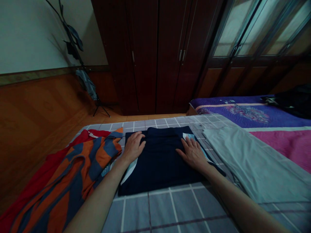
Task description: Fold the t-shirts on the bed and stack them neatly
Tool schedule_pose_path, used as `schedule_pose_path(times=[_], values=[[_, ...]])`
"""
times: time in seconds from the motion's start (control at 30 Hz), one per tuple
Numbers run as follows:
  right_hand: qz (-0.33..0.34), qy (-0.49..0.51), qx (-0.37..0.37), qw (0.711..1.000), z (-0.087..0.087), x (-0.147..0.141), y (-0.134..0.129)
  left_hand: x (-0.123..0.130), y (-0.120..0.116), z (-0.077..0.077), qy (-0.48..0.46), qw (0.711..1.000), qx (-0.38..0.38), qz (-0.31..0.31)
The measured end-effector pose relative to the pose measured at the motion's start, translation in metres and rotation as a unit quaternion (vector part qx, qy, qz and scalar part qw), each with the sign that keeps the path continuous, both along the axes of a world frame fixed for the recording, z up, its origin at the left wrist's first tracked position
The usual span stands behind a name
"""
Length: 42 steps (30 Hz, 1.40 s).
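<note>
A dark navy garment, which looks like a pair of shorts (161, 161), lies flat on the bed with its waistband at the far side. White and pale blue patches show along both of its sides. My left hand (133, 145) rests on its left edge near the waistband, fingers stretched out. On the right side, my right hand (193, 151) presses flat with spread fingers, partly over the pale patch. Neither hand grips anything.
An orange and blue striped garment (82, 168) and a red garment (52, 171) lie at left. Light grey-green cloth (257, 161) lies at right on the checked sheet (160, 210). Behind are a wardrobe (157, 58), a clothes-hung stand (86, 84) and another bed (245, 113).
</note>
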State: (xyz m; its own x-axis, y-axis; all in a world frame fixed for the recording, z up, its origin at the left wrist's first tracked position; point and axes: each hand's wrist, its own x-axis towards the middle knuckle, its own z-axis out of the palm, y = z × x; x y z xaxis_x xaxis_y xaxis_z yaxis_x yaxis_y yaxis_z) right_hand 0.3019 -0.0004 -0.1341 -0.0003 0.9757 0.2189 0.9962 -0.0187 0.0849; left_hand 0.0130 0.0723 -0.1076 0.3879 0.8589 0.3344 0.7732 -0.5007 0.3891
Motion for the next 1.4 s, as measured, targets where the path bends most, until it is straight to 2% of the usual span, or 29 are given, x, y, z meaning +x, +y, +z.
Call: schedule_pose_path(times=[0.1, 0.2, 0.3, 0.4, 0.5, 0.6, 0.8, 0.93, 1.2, 1.4], values=[[-0.005, 0.048, -0.009, 0.999, 0.007, 0.001, 0.001, 0.005, 0.002, -0.014, -0.013, 1.000, 0.009, -0.018], [-0.013, 0.085, -0.010, 0.996, 0.025, 0.000, 0.010, 0.004, 0.006, -0.022, -0.026, 0.999, 0.009, -0.030], [-0.021, 0.092, -0.001, 0.996, 0.046, -0.005, 0.031, 0.003, 0.009, -0.021, -0.033, 0.999, 0.005, -0.034], [-0.053, 0.098, 0.000, 0.994, 0.056, -0.013, 0.059, 0.004, 0.009, -0.017, -0.029, 0.999, -0.002, -0.043], [-0.088, 0.106, -0.006, 0.990, 0.050, -0.019, 0.083, 0.006, 0.007, -0.017, -0.013, 0.998, -0.011, -0.055], [-0.088, 0.122, -0.008, 0.989, 0.039, -0.020, 0.098, 0.006, 0.005, -0.021, 0.006, 0.998, -0.020, -0.054], [-0.058, 0.161, 0.035, 0.985, 0.016, -0.010, 0.108, 0.006, 0.004, -0.025, 0.025, 0.998, -0.029, -0.048], [-0.036, 0.186, 0.024, 0.982, 0.007, -0.003, 0.109, 0.006, 0.004, -0.023, 0.028, 0.998, -0.027, -0.045], [-0.010, 0.209, -0.034, 0.977, 0.022, 0.000, 0.117, 0.005, 0.003, -0.025, 0.050, 0.998, -0.021, -0.040], [-0.024, 0.161, 0.018, 0.987, 0.034, -0.018, 0.109, 0.006, 0.001, -0.024, 0.065, 0.997, -0.015, -0.036]])
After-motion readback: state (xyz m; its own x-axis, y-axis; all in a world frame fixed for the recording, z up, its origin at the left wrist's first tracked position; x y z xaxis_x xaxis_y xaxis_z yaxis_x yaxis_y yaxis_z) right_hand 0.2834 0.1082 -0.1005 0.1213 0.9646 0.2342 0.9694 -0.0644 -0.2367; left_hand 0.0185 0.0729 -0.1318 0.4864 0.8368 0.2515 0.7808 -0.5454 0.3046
